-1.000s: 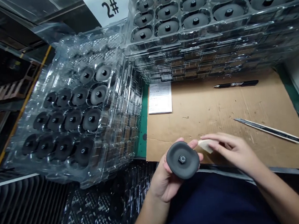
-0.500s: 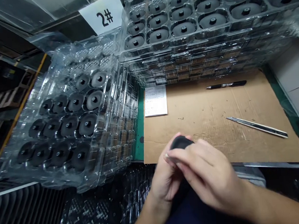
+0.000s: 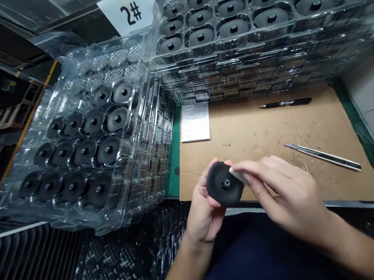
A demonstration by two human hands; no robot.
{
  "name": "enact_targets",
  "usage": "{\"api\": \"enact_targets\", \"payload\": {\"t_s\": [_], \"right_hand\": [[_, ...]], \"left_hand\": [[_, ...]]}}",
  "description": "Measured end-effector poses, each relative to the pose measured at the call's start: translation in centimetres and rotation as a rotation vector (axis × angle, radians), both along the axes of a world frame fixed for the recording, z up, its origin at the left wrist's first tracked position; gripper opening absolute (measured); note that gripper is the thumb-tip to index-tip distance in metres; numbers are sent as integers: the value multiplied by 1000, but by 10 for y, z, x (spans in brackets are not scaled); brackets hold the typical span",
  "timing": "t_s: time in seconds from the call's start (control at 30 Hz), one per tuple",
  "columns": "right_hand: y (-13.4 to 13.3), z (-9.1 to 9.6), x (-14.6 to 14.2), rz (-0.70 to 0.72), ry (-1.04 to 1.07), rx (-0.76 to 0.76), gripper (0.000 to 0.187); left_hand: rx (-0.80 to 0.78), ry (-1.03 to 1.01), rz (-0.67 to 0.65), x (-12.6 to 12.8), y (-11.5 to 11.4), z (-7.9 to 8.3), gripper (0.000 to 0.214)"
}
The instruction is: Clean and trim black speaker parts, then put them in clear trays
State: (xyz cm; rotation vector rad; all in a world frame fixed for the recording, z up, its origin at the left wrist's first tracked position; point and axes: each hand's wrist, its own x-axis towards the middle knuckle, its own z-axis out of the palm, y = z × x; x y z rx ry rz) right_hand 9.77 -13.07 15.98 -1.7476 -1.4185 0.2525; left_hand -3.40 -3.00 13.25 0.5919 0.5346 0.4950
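Observation:
A round black disc-shaped part with a small central post (image 3: pixel 219 192) faces up toward me, gripped at its rim by my left hand (image 3: pixel 201 212). Thumb and fingers of my right hand (image 3: pixel 283 188) are pinched around a small whitish piece (image 3: pixel 237 173), which meets the disc's upper right edge. What that piece is made of, I cannot make out. Both hands are over the near edge of a cardboard sheet (image 3: pixel 249 148). Similar discs (image 3: pixel 98 190) sit in the pockets of a clear plastic tray (image 3: pixel 128 213) on my left.
More stacked clear trays (image 3: pixel 248 62) with black discs stand along the back. On the cardboard lie a printed paper slip (image 3: pixel 194 123), a black pen (image 3: pixel 285 103) and a utility knife (image 3: pixel 322 157). A "2#" sign (image 3: pixel 129 11) stands behind the trays.
The disc has turned so its face with the post shows, where before the right hand mostly covered it. My right hand has moved right, to the disc's edge.

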Motion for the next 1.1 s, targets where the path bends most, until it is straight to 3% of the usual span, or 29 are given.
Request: {"api": "enact_targets", "payload": {"t_s": [0.2, 0.33, 0.4, 0.5, 0.53, 0.67, 0.73, 0.93, 1.1], "right_hand": [[2, 4, 2, 162, 108, -19, 28], [6, 6, 2, 56, 36, -18, 29], [3, 9, 0, 150, 84, -25, 32], [-7, 8, 2, 284, 324, -96, 30], [-10, 6, 5, 240, 394, -122, 28], [-21, -12, 19, -175, 528, -164, 20], [-24, -22, 23, -262, 578, -202, 19], [-26, -44, 10, -132, 679, -380, 25], [-25, -47, 6, -80, 648, -357, 28]], "left_hand": [[-22, -36, -2, -3, -3, -2, 57], [5, -25, 50, -5, -2, -3, 54], [-17, -27, 35, -5, -1, -2, 52], [-62, -48, 20, -5, 0, -1, 51], [-71, -61, 22, -5, 0, 0, 51], [-112, -85, 13, -4, 0, 1, 51], [-130, -91, 5, -4, -1, 0, 51], [-143, -83, -10, -4, -3, -1, 46], [-133, -46, -13, -5, -3, 1, 49]]}}
